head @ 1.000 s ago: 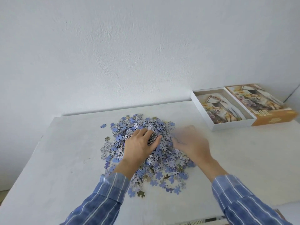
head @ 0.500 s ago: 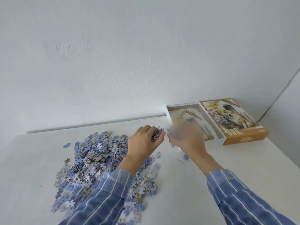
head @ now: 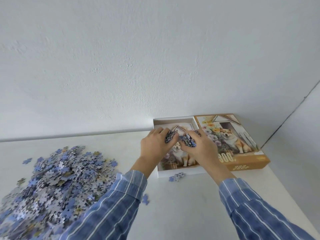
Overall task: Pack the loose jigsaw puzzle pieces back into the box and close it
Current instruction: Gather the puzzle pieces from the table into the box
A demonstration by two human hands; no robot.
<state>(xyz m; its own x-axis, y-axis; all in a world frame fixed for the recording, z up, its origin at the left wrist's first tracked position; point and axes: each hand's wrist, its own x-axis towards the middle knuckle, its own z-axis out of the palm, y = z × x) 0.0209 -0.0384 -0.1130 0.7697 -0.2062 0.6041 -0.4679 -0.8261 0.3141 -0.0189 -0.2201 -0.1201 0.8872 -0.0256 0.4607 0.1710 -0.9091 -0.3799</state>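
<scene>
the person leans over a white table [head: 181, 213] pushed against a white wall [head: 155, 58]. both bare hands are out over the open box [head: 183, 172], which sits at the far right of the table, up by the wall. the left grip [head: 156, 146] is clenched round a left handful [head: 169, 138] of puzzle pieces, fingers curled over them. the right grip [head: 200, 149] is clenched the same way on a right handful [head: 189, 142]. the two hands are close together, nearly knuckle to knuckle, above the middle of the box. inside the box lies a print [head: 180, 158] of a dog among flowers, partly hidden by the hands. i can't tell whether any loose pieces lie in the box.

the lid [head: 242, 163] lies face up just beside the box on its right, touching it, orange edge towards the person, marked 300.

most of the pieces are on the table: a big bluish pile [head: 60, 179] spreads over the left side, well apart from the box. a few stray pieces [head: 177, 176] lie just in front of the box's near wall, and a lone piece [head: 145, 199] lies beside the left sleeve [head: 110, 208]. both sleeves are blue with pale stripes; the right sleeve [head: 256, 210] runs off the lower right corner.
</scene>
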